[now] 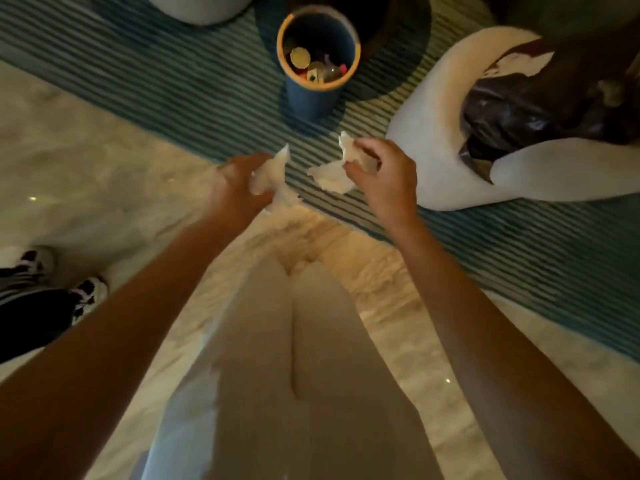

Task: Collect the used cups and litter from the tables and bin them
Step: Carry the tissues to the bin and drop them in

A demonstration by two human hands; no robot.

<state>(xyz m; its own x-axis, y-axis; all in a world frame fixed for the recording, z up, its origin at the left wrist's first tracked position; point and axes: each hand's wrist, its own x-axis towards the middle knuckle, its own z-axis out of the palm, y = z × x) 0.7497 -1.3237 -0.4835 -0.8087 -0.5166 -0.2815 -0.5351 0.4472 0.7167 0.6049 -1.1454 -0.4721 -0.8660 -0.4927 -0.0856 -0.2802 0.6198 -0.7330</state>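
Observation:
A dark blue round bin [313, 98] with a tan rim stands on the striped rug straight ahead. Litter, including a round lid and coloured scraps, lies inside it. My left hand [239, 185] is closed around a crumpled white tissue [273, 171]. My right hand [384, 174] grips another crumpled white tissue [332, 176], which hangs down to the left of the fingers. Both hands are held out in front of me, short of the bin and lower in the frame than it.
A white curved chair [440, 133] with a dark plastic bag [540, 109] on it stands at the right. A blue-and-white striped rug [173, 91] covers the floor ahead; pale marble floor [86, 188] lies under me. Another person's shoes [86, 292] are at the left. A white rounded object [201, 8] sits top left.

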